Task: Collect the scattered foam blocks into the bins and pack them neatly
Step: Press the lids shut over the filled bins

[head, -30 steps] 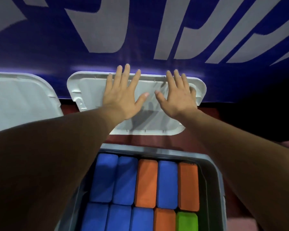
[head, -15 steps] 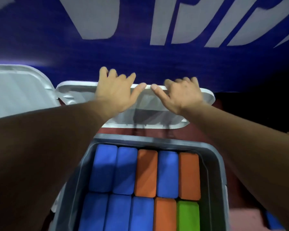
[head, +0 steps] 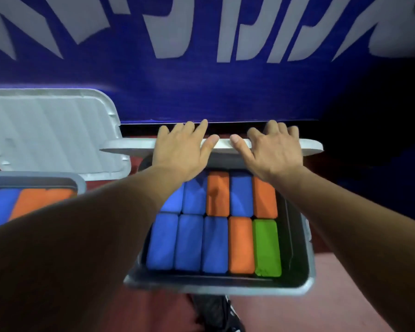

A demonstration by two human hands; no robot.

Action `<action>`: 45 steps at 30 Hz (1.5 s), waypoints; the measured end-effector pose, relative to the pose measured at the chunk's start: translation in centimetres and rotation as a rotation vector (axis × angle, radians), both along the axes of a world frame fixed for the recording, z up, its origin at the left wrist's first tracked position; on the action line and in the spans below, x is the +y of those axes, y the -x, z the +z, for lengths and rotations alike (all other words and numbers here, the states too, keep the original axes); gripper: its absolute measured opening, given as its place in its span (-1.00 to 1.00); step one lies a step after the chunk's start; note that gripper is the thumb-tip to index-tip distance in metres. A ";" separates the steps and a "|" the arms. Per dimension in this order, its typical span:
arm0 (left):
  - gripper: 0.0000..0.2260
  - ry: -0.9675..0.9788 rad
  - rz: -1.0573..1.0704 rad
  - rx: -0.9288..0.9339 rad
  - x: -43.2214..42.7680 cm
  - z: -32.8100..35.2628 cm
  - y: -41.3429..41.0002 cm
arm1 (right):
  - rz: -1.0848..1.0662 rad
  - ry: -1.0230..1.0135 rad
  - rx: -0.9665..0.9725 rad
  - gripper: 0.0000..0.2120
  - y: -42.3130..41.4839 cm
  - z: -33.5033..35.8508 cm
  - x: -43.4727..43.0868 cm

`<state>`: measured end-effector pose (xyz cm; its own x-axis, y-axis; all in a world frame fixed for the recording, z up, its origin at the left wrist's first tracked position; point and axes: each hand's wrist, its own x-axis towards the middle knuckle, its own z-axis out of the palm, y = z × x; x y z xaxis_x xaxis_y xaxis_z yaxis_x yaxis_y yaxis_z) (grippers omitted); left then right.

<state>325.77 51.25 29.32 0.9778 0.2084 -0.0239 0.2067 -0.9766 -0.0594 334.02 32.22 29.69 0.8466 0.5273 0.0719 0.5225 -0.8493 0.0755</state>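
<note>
The left hand (head: 181, 149) and the right hand (head: 272, 152) grip a flat white lid (head: 127, 147) between them, seen from the wearer's own head looking down along both bare forearms. The hands sit side by side, close but not touching, each with fingers curled over the far edge of the lid and a thumb laid along its near edge, the thumb tips almost meeting in the middle. The lid is level and seen edge-on, just over the far rim of a grey bin (head: 216, 288); whether it touches that rim cannot be told. Below the wrists the bin is open and packed tight with foam blocks (head: 189, 243) lying flat in two rows of five. The far row reads, left to right, blue, blue, orange, blue, orange, with its far ends hidden under the hands. The near row reads blue, blue, blue, then an orange block (head: 241, 244) and a green block (head: 267, 246) at the right end. To the left, partly behind the left forearm, the corner of a second grey bin (head: 34, 176) shows blue and orange blocks inside. Behind it a second white lid (head: 50, 133) stands tilted, ribbed side toward the camera, in front of a blue wall (head: 225, 97) with large white lettering. The bins rest on a reddish floor (head: 345, 295), and a dark shoe (head: 216, 312) shows just below the near rim
</note>
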 end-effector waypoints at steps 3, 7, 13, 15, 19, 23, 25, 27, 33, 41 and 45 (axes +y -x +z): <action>-0.36 0.000 -0.039 -0.018 -2.7 1.0 5.7 | -0.044 -0.027 -0.043 -0.32 6.3 0.2 -3.0; -0.37 -0.100 -0.066 0.017 -5.9 0.5 11.7 | -0.072 -0.083 -0.057 -0.37 13.3 -1.0 -6.7; -0.41 -0.204 -0.116 0.019 -10.1 -5.8 20.4 | -0.091 -0.093 0.002 -0.38 22.0 -6.4 -10.8; -0.41 -0.170 -0.080 0.023 -11.1 -8.1 22.6 | -0.075 -0.104 0.064 -0.37 23.9 -8.3 -11.2; -0.44 -0.132 -0.069 0.024 -13.1 -12.4 26.2 | -0.090 -0.067 0.290 -0.38 27.1 -11.2 -11.9; -0.40 -0.019 -0.021 0.110 -12.9 -13.5 27.1 | -0.145 -0.031 0.341 -0.41 27.4 -12.7 -12.3; -0.39 -0.008 -0.025 0.111 -12.5 -13.3 26.1 | -0.164 -0.031 0.357 -0.41 26.5 -12.8 -12.6; -0.36 0.016 -0.037 0.116 -12.2 -12.9 24.4 | -0.207 -0.054 0.372 -0.41 24.6 -12.2 -12.7; -0.33 0.103 -0.097 0.102 -14.3 -11.4 16.8 | -0.384 -0.177 0.394 -0.40 18.2 -9.7 -13.8; -0.33 0.168 -0.170 0.077 -22.6 -15.0 6.3 | -0.724 -0.382 0.373 -0.34 11.9 -13.9 -19.2; -0.38 0.118 -0.162 -0.010 -23.9 -18.7 5.2 | -0.756 -0.458 0.460 -0.25 8.7 -16.9 -19.2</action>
<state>320.54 27.35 10.57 0.9986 0.0448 -0.0291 0.0465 -0.9972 0.0587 325.33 13.01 12.81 0.9450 -0.1590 -0.2857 -0.2719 -0.8676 -0.4164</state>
